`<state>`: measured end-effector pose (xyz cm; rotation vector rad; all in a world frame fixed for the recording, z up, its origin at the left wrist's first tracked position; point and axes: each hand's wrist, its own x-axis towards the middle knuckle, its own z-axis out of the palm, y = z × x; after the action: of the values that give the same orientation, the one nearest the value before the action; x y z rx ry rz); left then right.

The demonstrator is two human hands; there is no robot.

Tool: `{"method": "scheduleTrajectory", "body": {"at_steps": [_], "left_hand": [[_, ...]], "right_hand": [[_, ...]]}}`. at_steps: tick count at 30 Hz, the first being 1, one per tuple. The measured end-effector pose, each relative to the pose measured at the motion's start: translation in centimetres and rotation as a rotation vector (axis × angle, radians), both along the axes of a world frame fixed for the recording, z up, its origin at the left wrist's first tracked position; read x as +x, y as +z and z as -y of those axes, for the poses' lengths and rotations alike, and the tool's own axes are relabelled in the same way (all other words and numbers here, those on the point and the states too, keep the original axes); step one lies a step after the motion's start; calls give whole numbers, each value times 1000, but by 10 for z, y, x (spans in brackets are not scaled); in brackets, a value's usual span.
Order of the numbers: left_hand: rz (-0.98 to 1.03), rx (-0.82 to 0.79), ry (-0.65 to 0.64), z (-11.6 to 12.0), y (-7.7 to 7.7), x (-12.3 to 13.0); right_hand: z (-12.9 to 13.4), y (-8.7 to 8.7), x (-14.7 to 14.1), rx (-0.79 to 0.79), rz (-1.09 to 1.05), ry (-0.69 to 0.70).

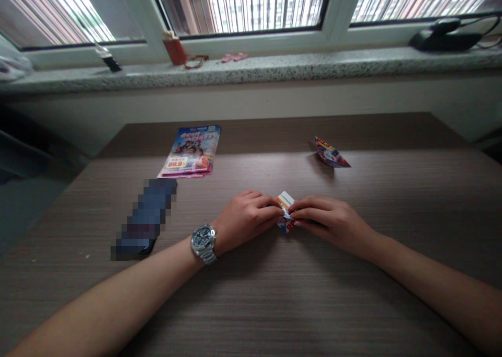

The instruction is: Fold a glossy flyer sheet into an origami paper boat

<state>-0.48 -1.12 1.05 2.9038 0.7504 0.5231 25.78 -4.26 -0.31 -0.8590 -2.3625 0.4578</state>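
Observation:
A small folded piece of printed paper [286, 198], white, orange and blue, lies on the brown table between my two hands. My left hand [251, 214], with a silver watch on its wrist, has its fingertips closed on the paper's left side. From the right, my right hand [329, 218] pinches the other side, its fingers close together. The fingertips of both hands nearly meet and hide the paper's middle. Farther back to the right stands a folded paper shape [330, 154] in red, yellow and blue.
Printed leaflets [192, 150] lie stacked at the back left of the table [251, 304]. A dark, blurred-out phone-like object [147, 218] is left of my left hand. On the windowsill [282, 70] are a red box [175, 50] and a black device [447, 41].

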Motion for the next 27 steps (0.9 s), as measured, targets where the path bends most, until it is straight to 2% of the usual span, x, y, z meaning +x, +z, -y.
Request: {"method": "scheduleTrajectory", "body": {"at_steps": [8,15,22,27], "left_hand": [[53,-106,24,1,-2,1],[47,-72,128,-3,-3,1],[84,-144,206,-4,-5,3],[94,-183,260,-4,-5,5]], "right_hand": [[2,-1,0,-48,-8,-84],[1,3,-4,-84,-15,-158],[2,6,-4,-125,-24,-177],[1,4,-5,-138,-31,-240]]}}
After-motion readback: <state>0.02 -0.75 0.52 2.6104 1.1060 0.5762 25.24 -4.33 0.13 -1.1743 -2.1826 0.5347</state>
